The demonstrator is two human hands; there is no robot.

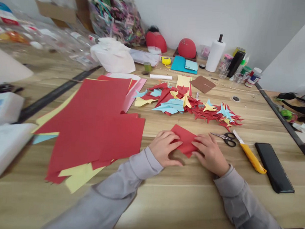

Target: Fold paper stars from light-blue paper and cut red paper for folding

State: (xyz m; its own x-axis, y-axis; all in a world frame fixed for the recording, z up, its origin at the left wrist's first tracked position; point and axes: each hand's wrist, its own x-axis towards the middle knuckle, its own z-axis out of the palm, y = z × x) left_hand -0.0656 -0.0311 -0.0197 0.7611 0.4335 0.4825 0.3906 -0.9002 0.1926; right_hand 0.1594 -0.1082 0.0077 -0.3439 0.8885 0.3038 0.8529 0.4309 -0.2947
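Note:
A small red paper piece [186,139] lies on the wooden table [164,195] between my two hands. My left hand [165,148] rests on its left edge, fingers spread and thumb stretched out below it. On its right edge lie the fingertips of my right hand [209,152], its fingers apart. Behind the hands is a heap of folded red, blue and yellow paper shapes [172,106]. Large red sheets [92,122] are stacked at the left, with yellow sheets [81,177] sticking out underneath.
Black scissors [228,140], a yellow-handled knife [252,157] and a black phone [274,167] lie at the right. Farther back are a brown paper square [203,84], a blue folder [179,64], a white roll [215,56] and a white bag [113,56].

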